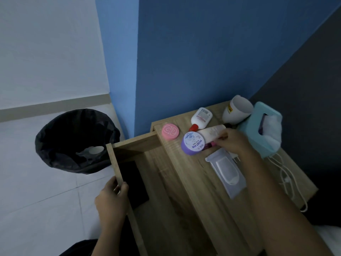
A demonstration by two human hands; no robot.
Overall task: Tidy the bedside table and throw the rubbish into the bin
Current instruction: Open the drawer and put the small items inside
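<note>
Head view: L hand (110,198) grips front edge of open drawer (115,163), thumb inside. Dark flat thing (132,183) in drawer, can't tell what. R hand (234,143) pinches cream tube (212,133) lying on table (184,172) btwn purple jar (192,145) & tissue box (265,126). Small pink item (212,144) under fingers, mostly hidden. Bin (73,141) w/ black liner on floor left of table, pale scrap (96,150) inside.

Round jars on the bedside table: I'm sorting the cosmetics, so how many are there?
2. The pink jar sits at the back left corner of the tabletop; the purple jar is just right of it, beside the right hand. The hand may hide more.
</note>
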